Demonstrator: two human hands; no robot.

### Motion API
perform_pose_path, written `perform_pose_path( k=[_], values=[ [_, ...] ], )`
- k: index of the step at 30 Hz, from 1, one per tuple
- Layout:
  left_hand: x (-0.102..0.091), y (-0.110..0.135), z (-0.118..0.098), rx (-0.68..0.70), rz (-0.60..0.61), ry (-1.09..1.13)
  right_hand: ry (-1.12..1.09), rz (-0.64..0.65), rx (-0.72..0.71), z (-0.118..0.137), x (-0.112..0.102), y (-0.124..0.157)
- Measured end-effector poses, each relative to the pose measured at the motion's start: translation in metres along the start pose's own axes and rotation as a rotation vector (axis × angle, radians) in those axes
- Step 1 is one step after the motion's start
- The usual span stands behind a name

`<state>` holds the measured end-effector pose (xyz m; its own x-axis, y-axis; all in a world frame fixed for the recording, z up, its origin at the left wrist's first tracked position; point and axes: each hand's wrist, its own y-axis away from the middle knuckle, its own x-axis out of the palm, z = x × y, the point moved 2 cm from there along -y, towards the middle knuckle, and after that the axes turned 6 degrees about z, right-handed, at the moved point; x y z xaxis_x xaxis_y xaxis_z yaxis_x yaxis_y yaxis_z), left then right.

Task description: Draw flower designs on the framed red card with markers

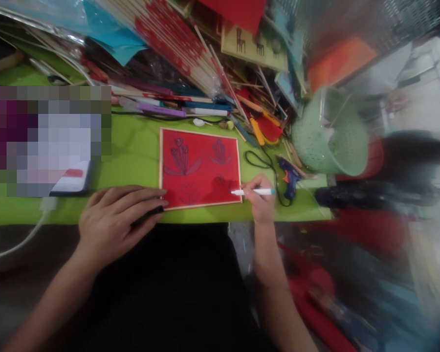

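Note:
A red panel point(201, 154) with a thin pale wooden frame lies flat on the green tabletop. Dark line drawings of flowers point(183, 156) mark its surface, the lower ones fainter. My right hand point(261, 198) is closed around a white marker point(254, 192) with a teal end, its tip over the panel's lower right side. Stretched out, the fingers of my left hand point(121, 215) rest at the panel's lower left corner. A small dark thing shows by those fingertips; I cannot make out what it is.
A phone point(71, 181) with a white cable stands at the left, partly pixelated. Behind the panel lie pens point(165, 108), sticks point(183, 54) and orange-handled scissors point(257, 132). A blue glue gun point(289, 178) and a green basket point(330, 134) are at the right.

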<state>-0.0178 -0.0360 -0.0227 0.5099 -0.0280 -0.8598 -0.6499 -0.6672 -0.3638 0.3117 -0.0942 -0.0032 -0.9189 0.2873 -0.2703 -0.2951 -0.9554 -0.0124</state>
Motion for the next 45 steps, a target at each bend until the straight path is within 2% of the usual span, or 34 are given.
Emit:
perform_pose_path(
  k=[11, 22, 27, 40, 45],
  values=[
    [0.001, 0.0, 0.0, 0.023, -0.003, -0.03, 0.023, -0.002, -0.009, -0.003, -0.001, 0.001],
    [-0.001, -0.002, 0.0, 0.024, 0.001, -0.021, 0.083, 0.055, -0.028, -0.001, 0.001, 0.002],
    [-0.002, -0.001, -0.001, -0.02, 0.036, 0.011, 0.125, 0.086, -0.039, 0.004, 0.004, 0.001],
    [0.0, 0.002, 0.001, -0.061, 0.075, 0.017, 0.21, 0.272, -0.075, 0.016, 0.009, 0.001],
    [-0.001, 0.002, -0.001, -0.039, 0.062, 0.01, 0.245, 0.306, -0.11, 0.018, 0.009, 0.0]
  ],
)
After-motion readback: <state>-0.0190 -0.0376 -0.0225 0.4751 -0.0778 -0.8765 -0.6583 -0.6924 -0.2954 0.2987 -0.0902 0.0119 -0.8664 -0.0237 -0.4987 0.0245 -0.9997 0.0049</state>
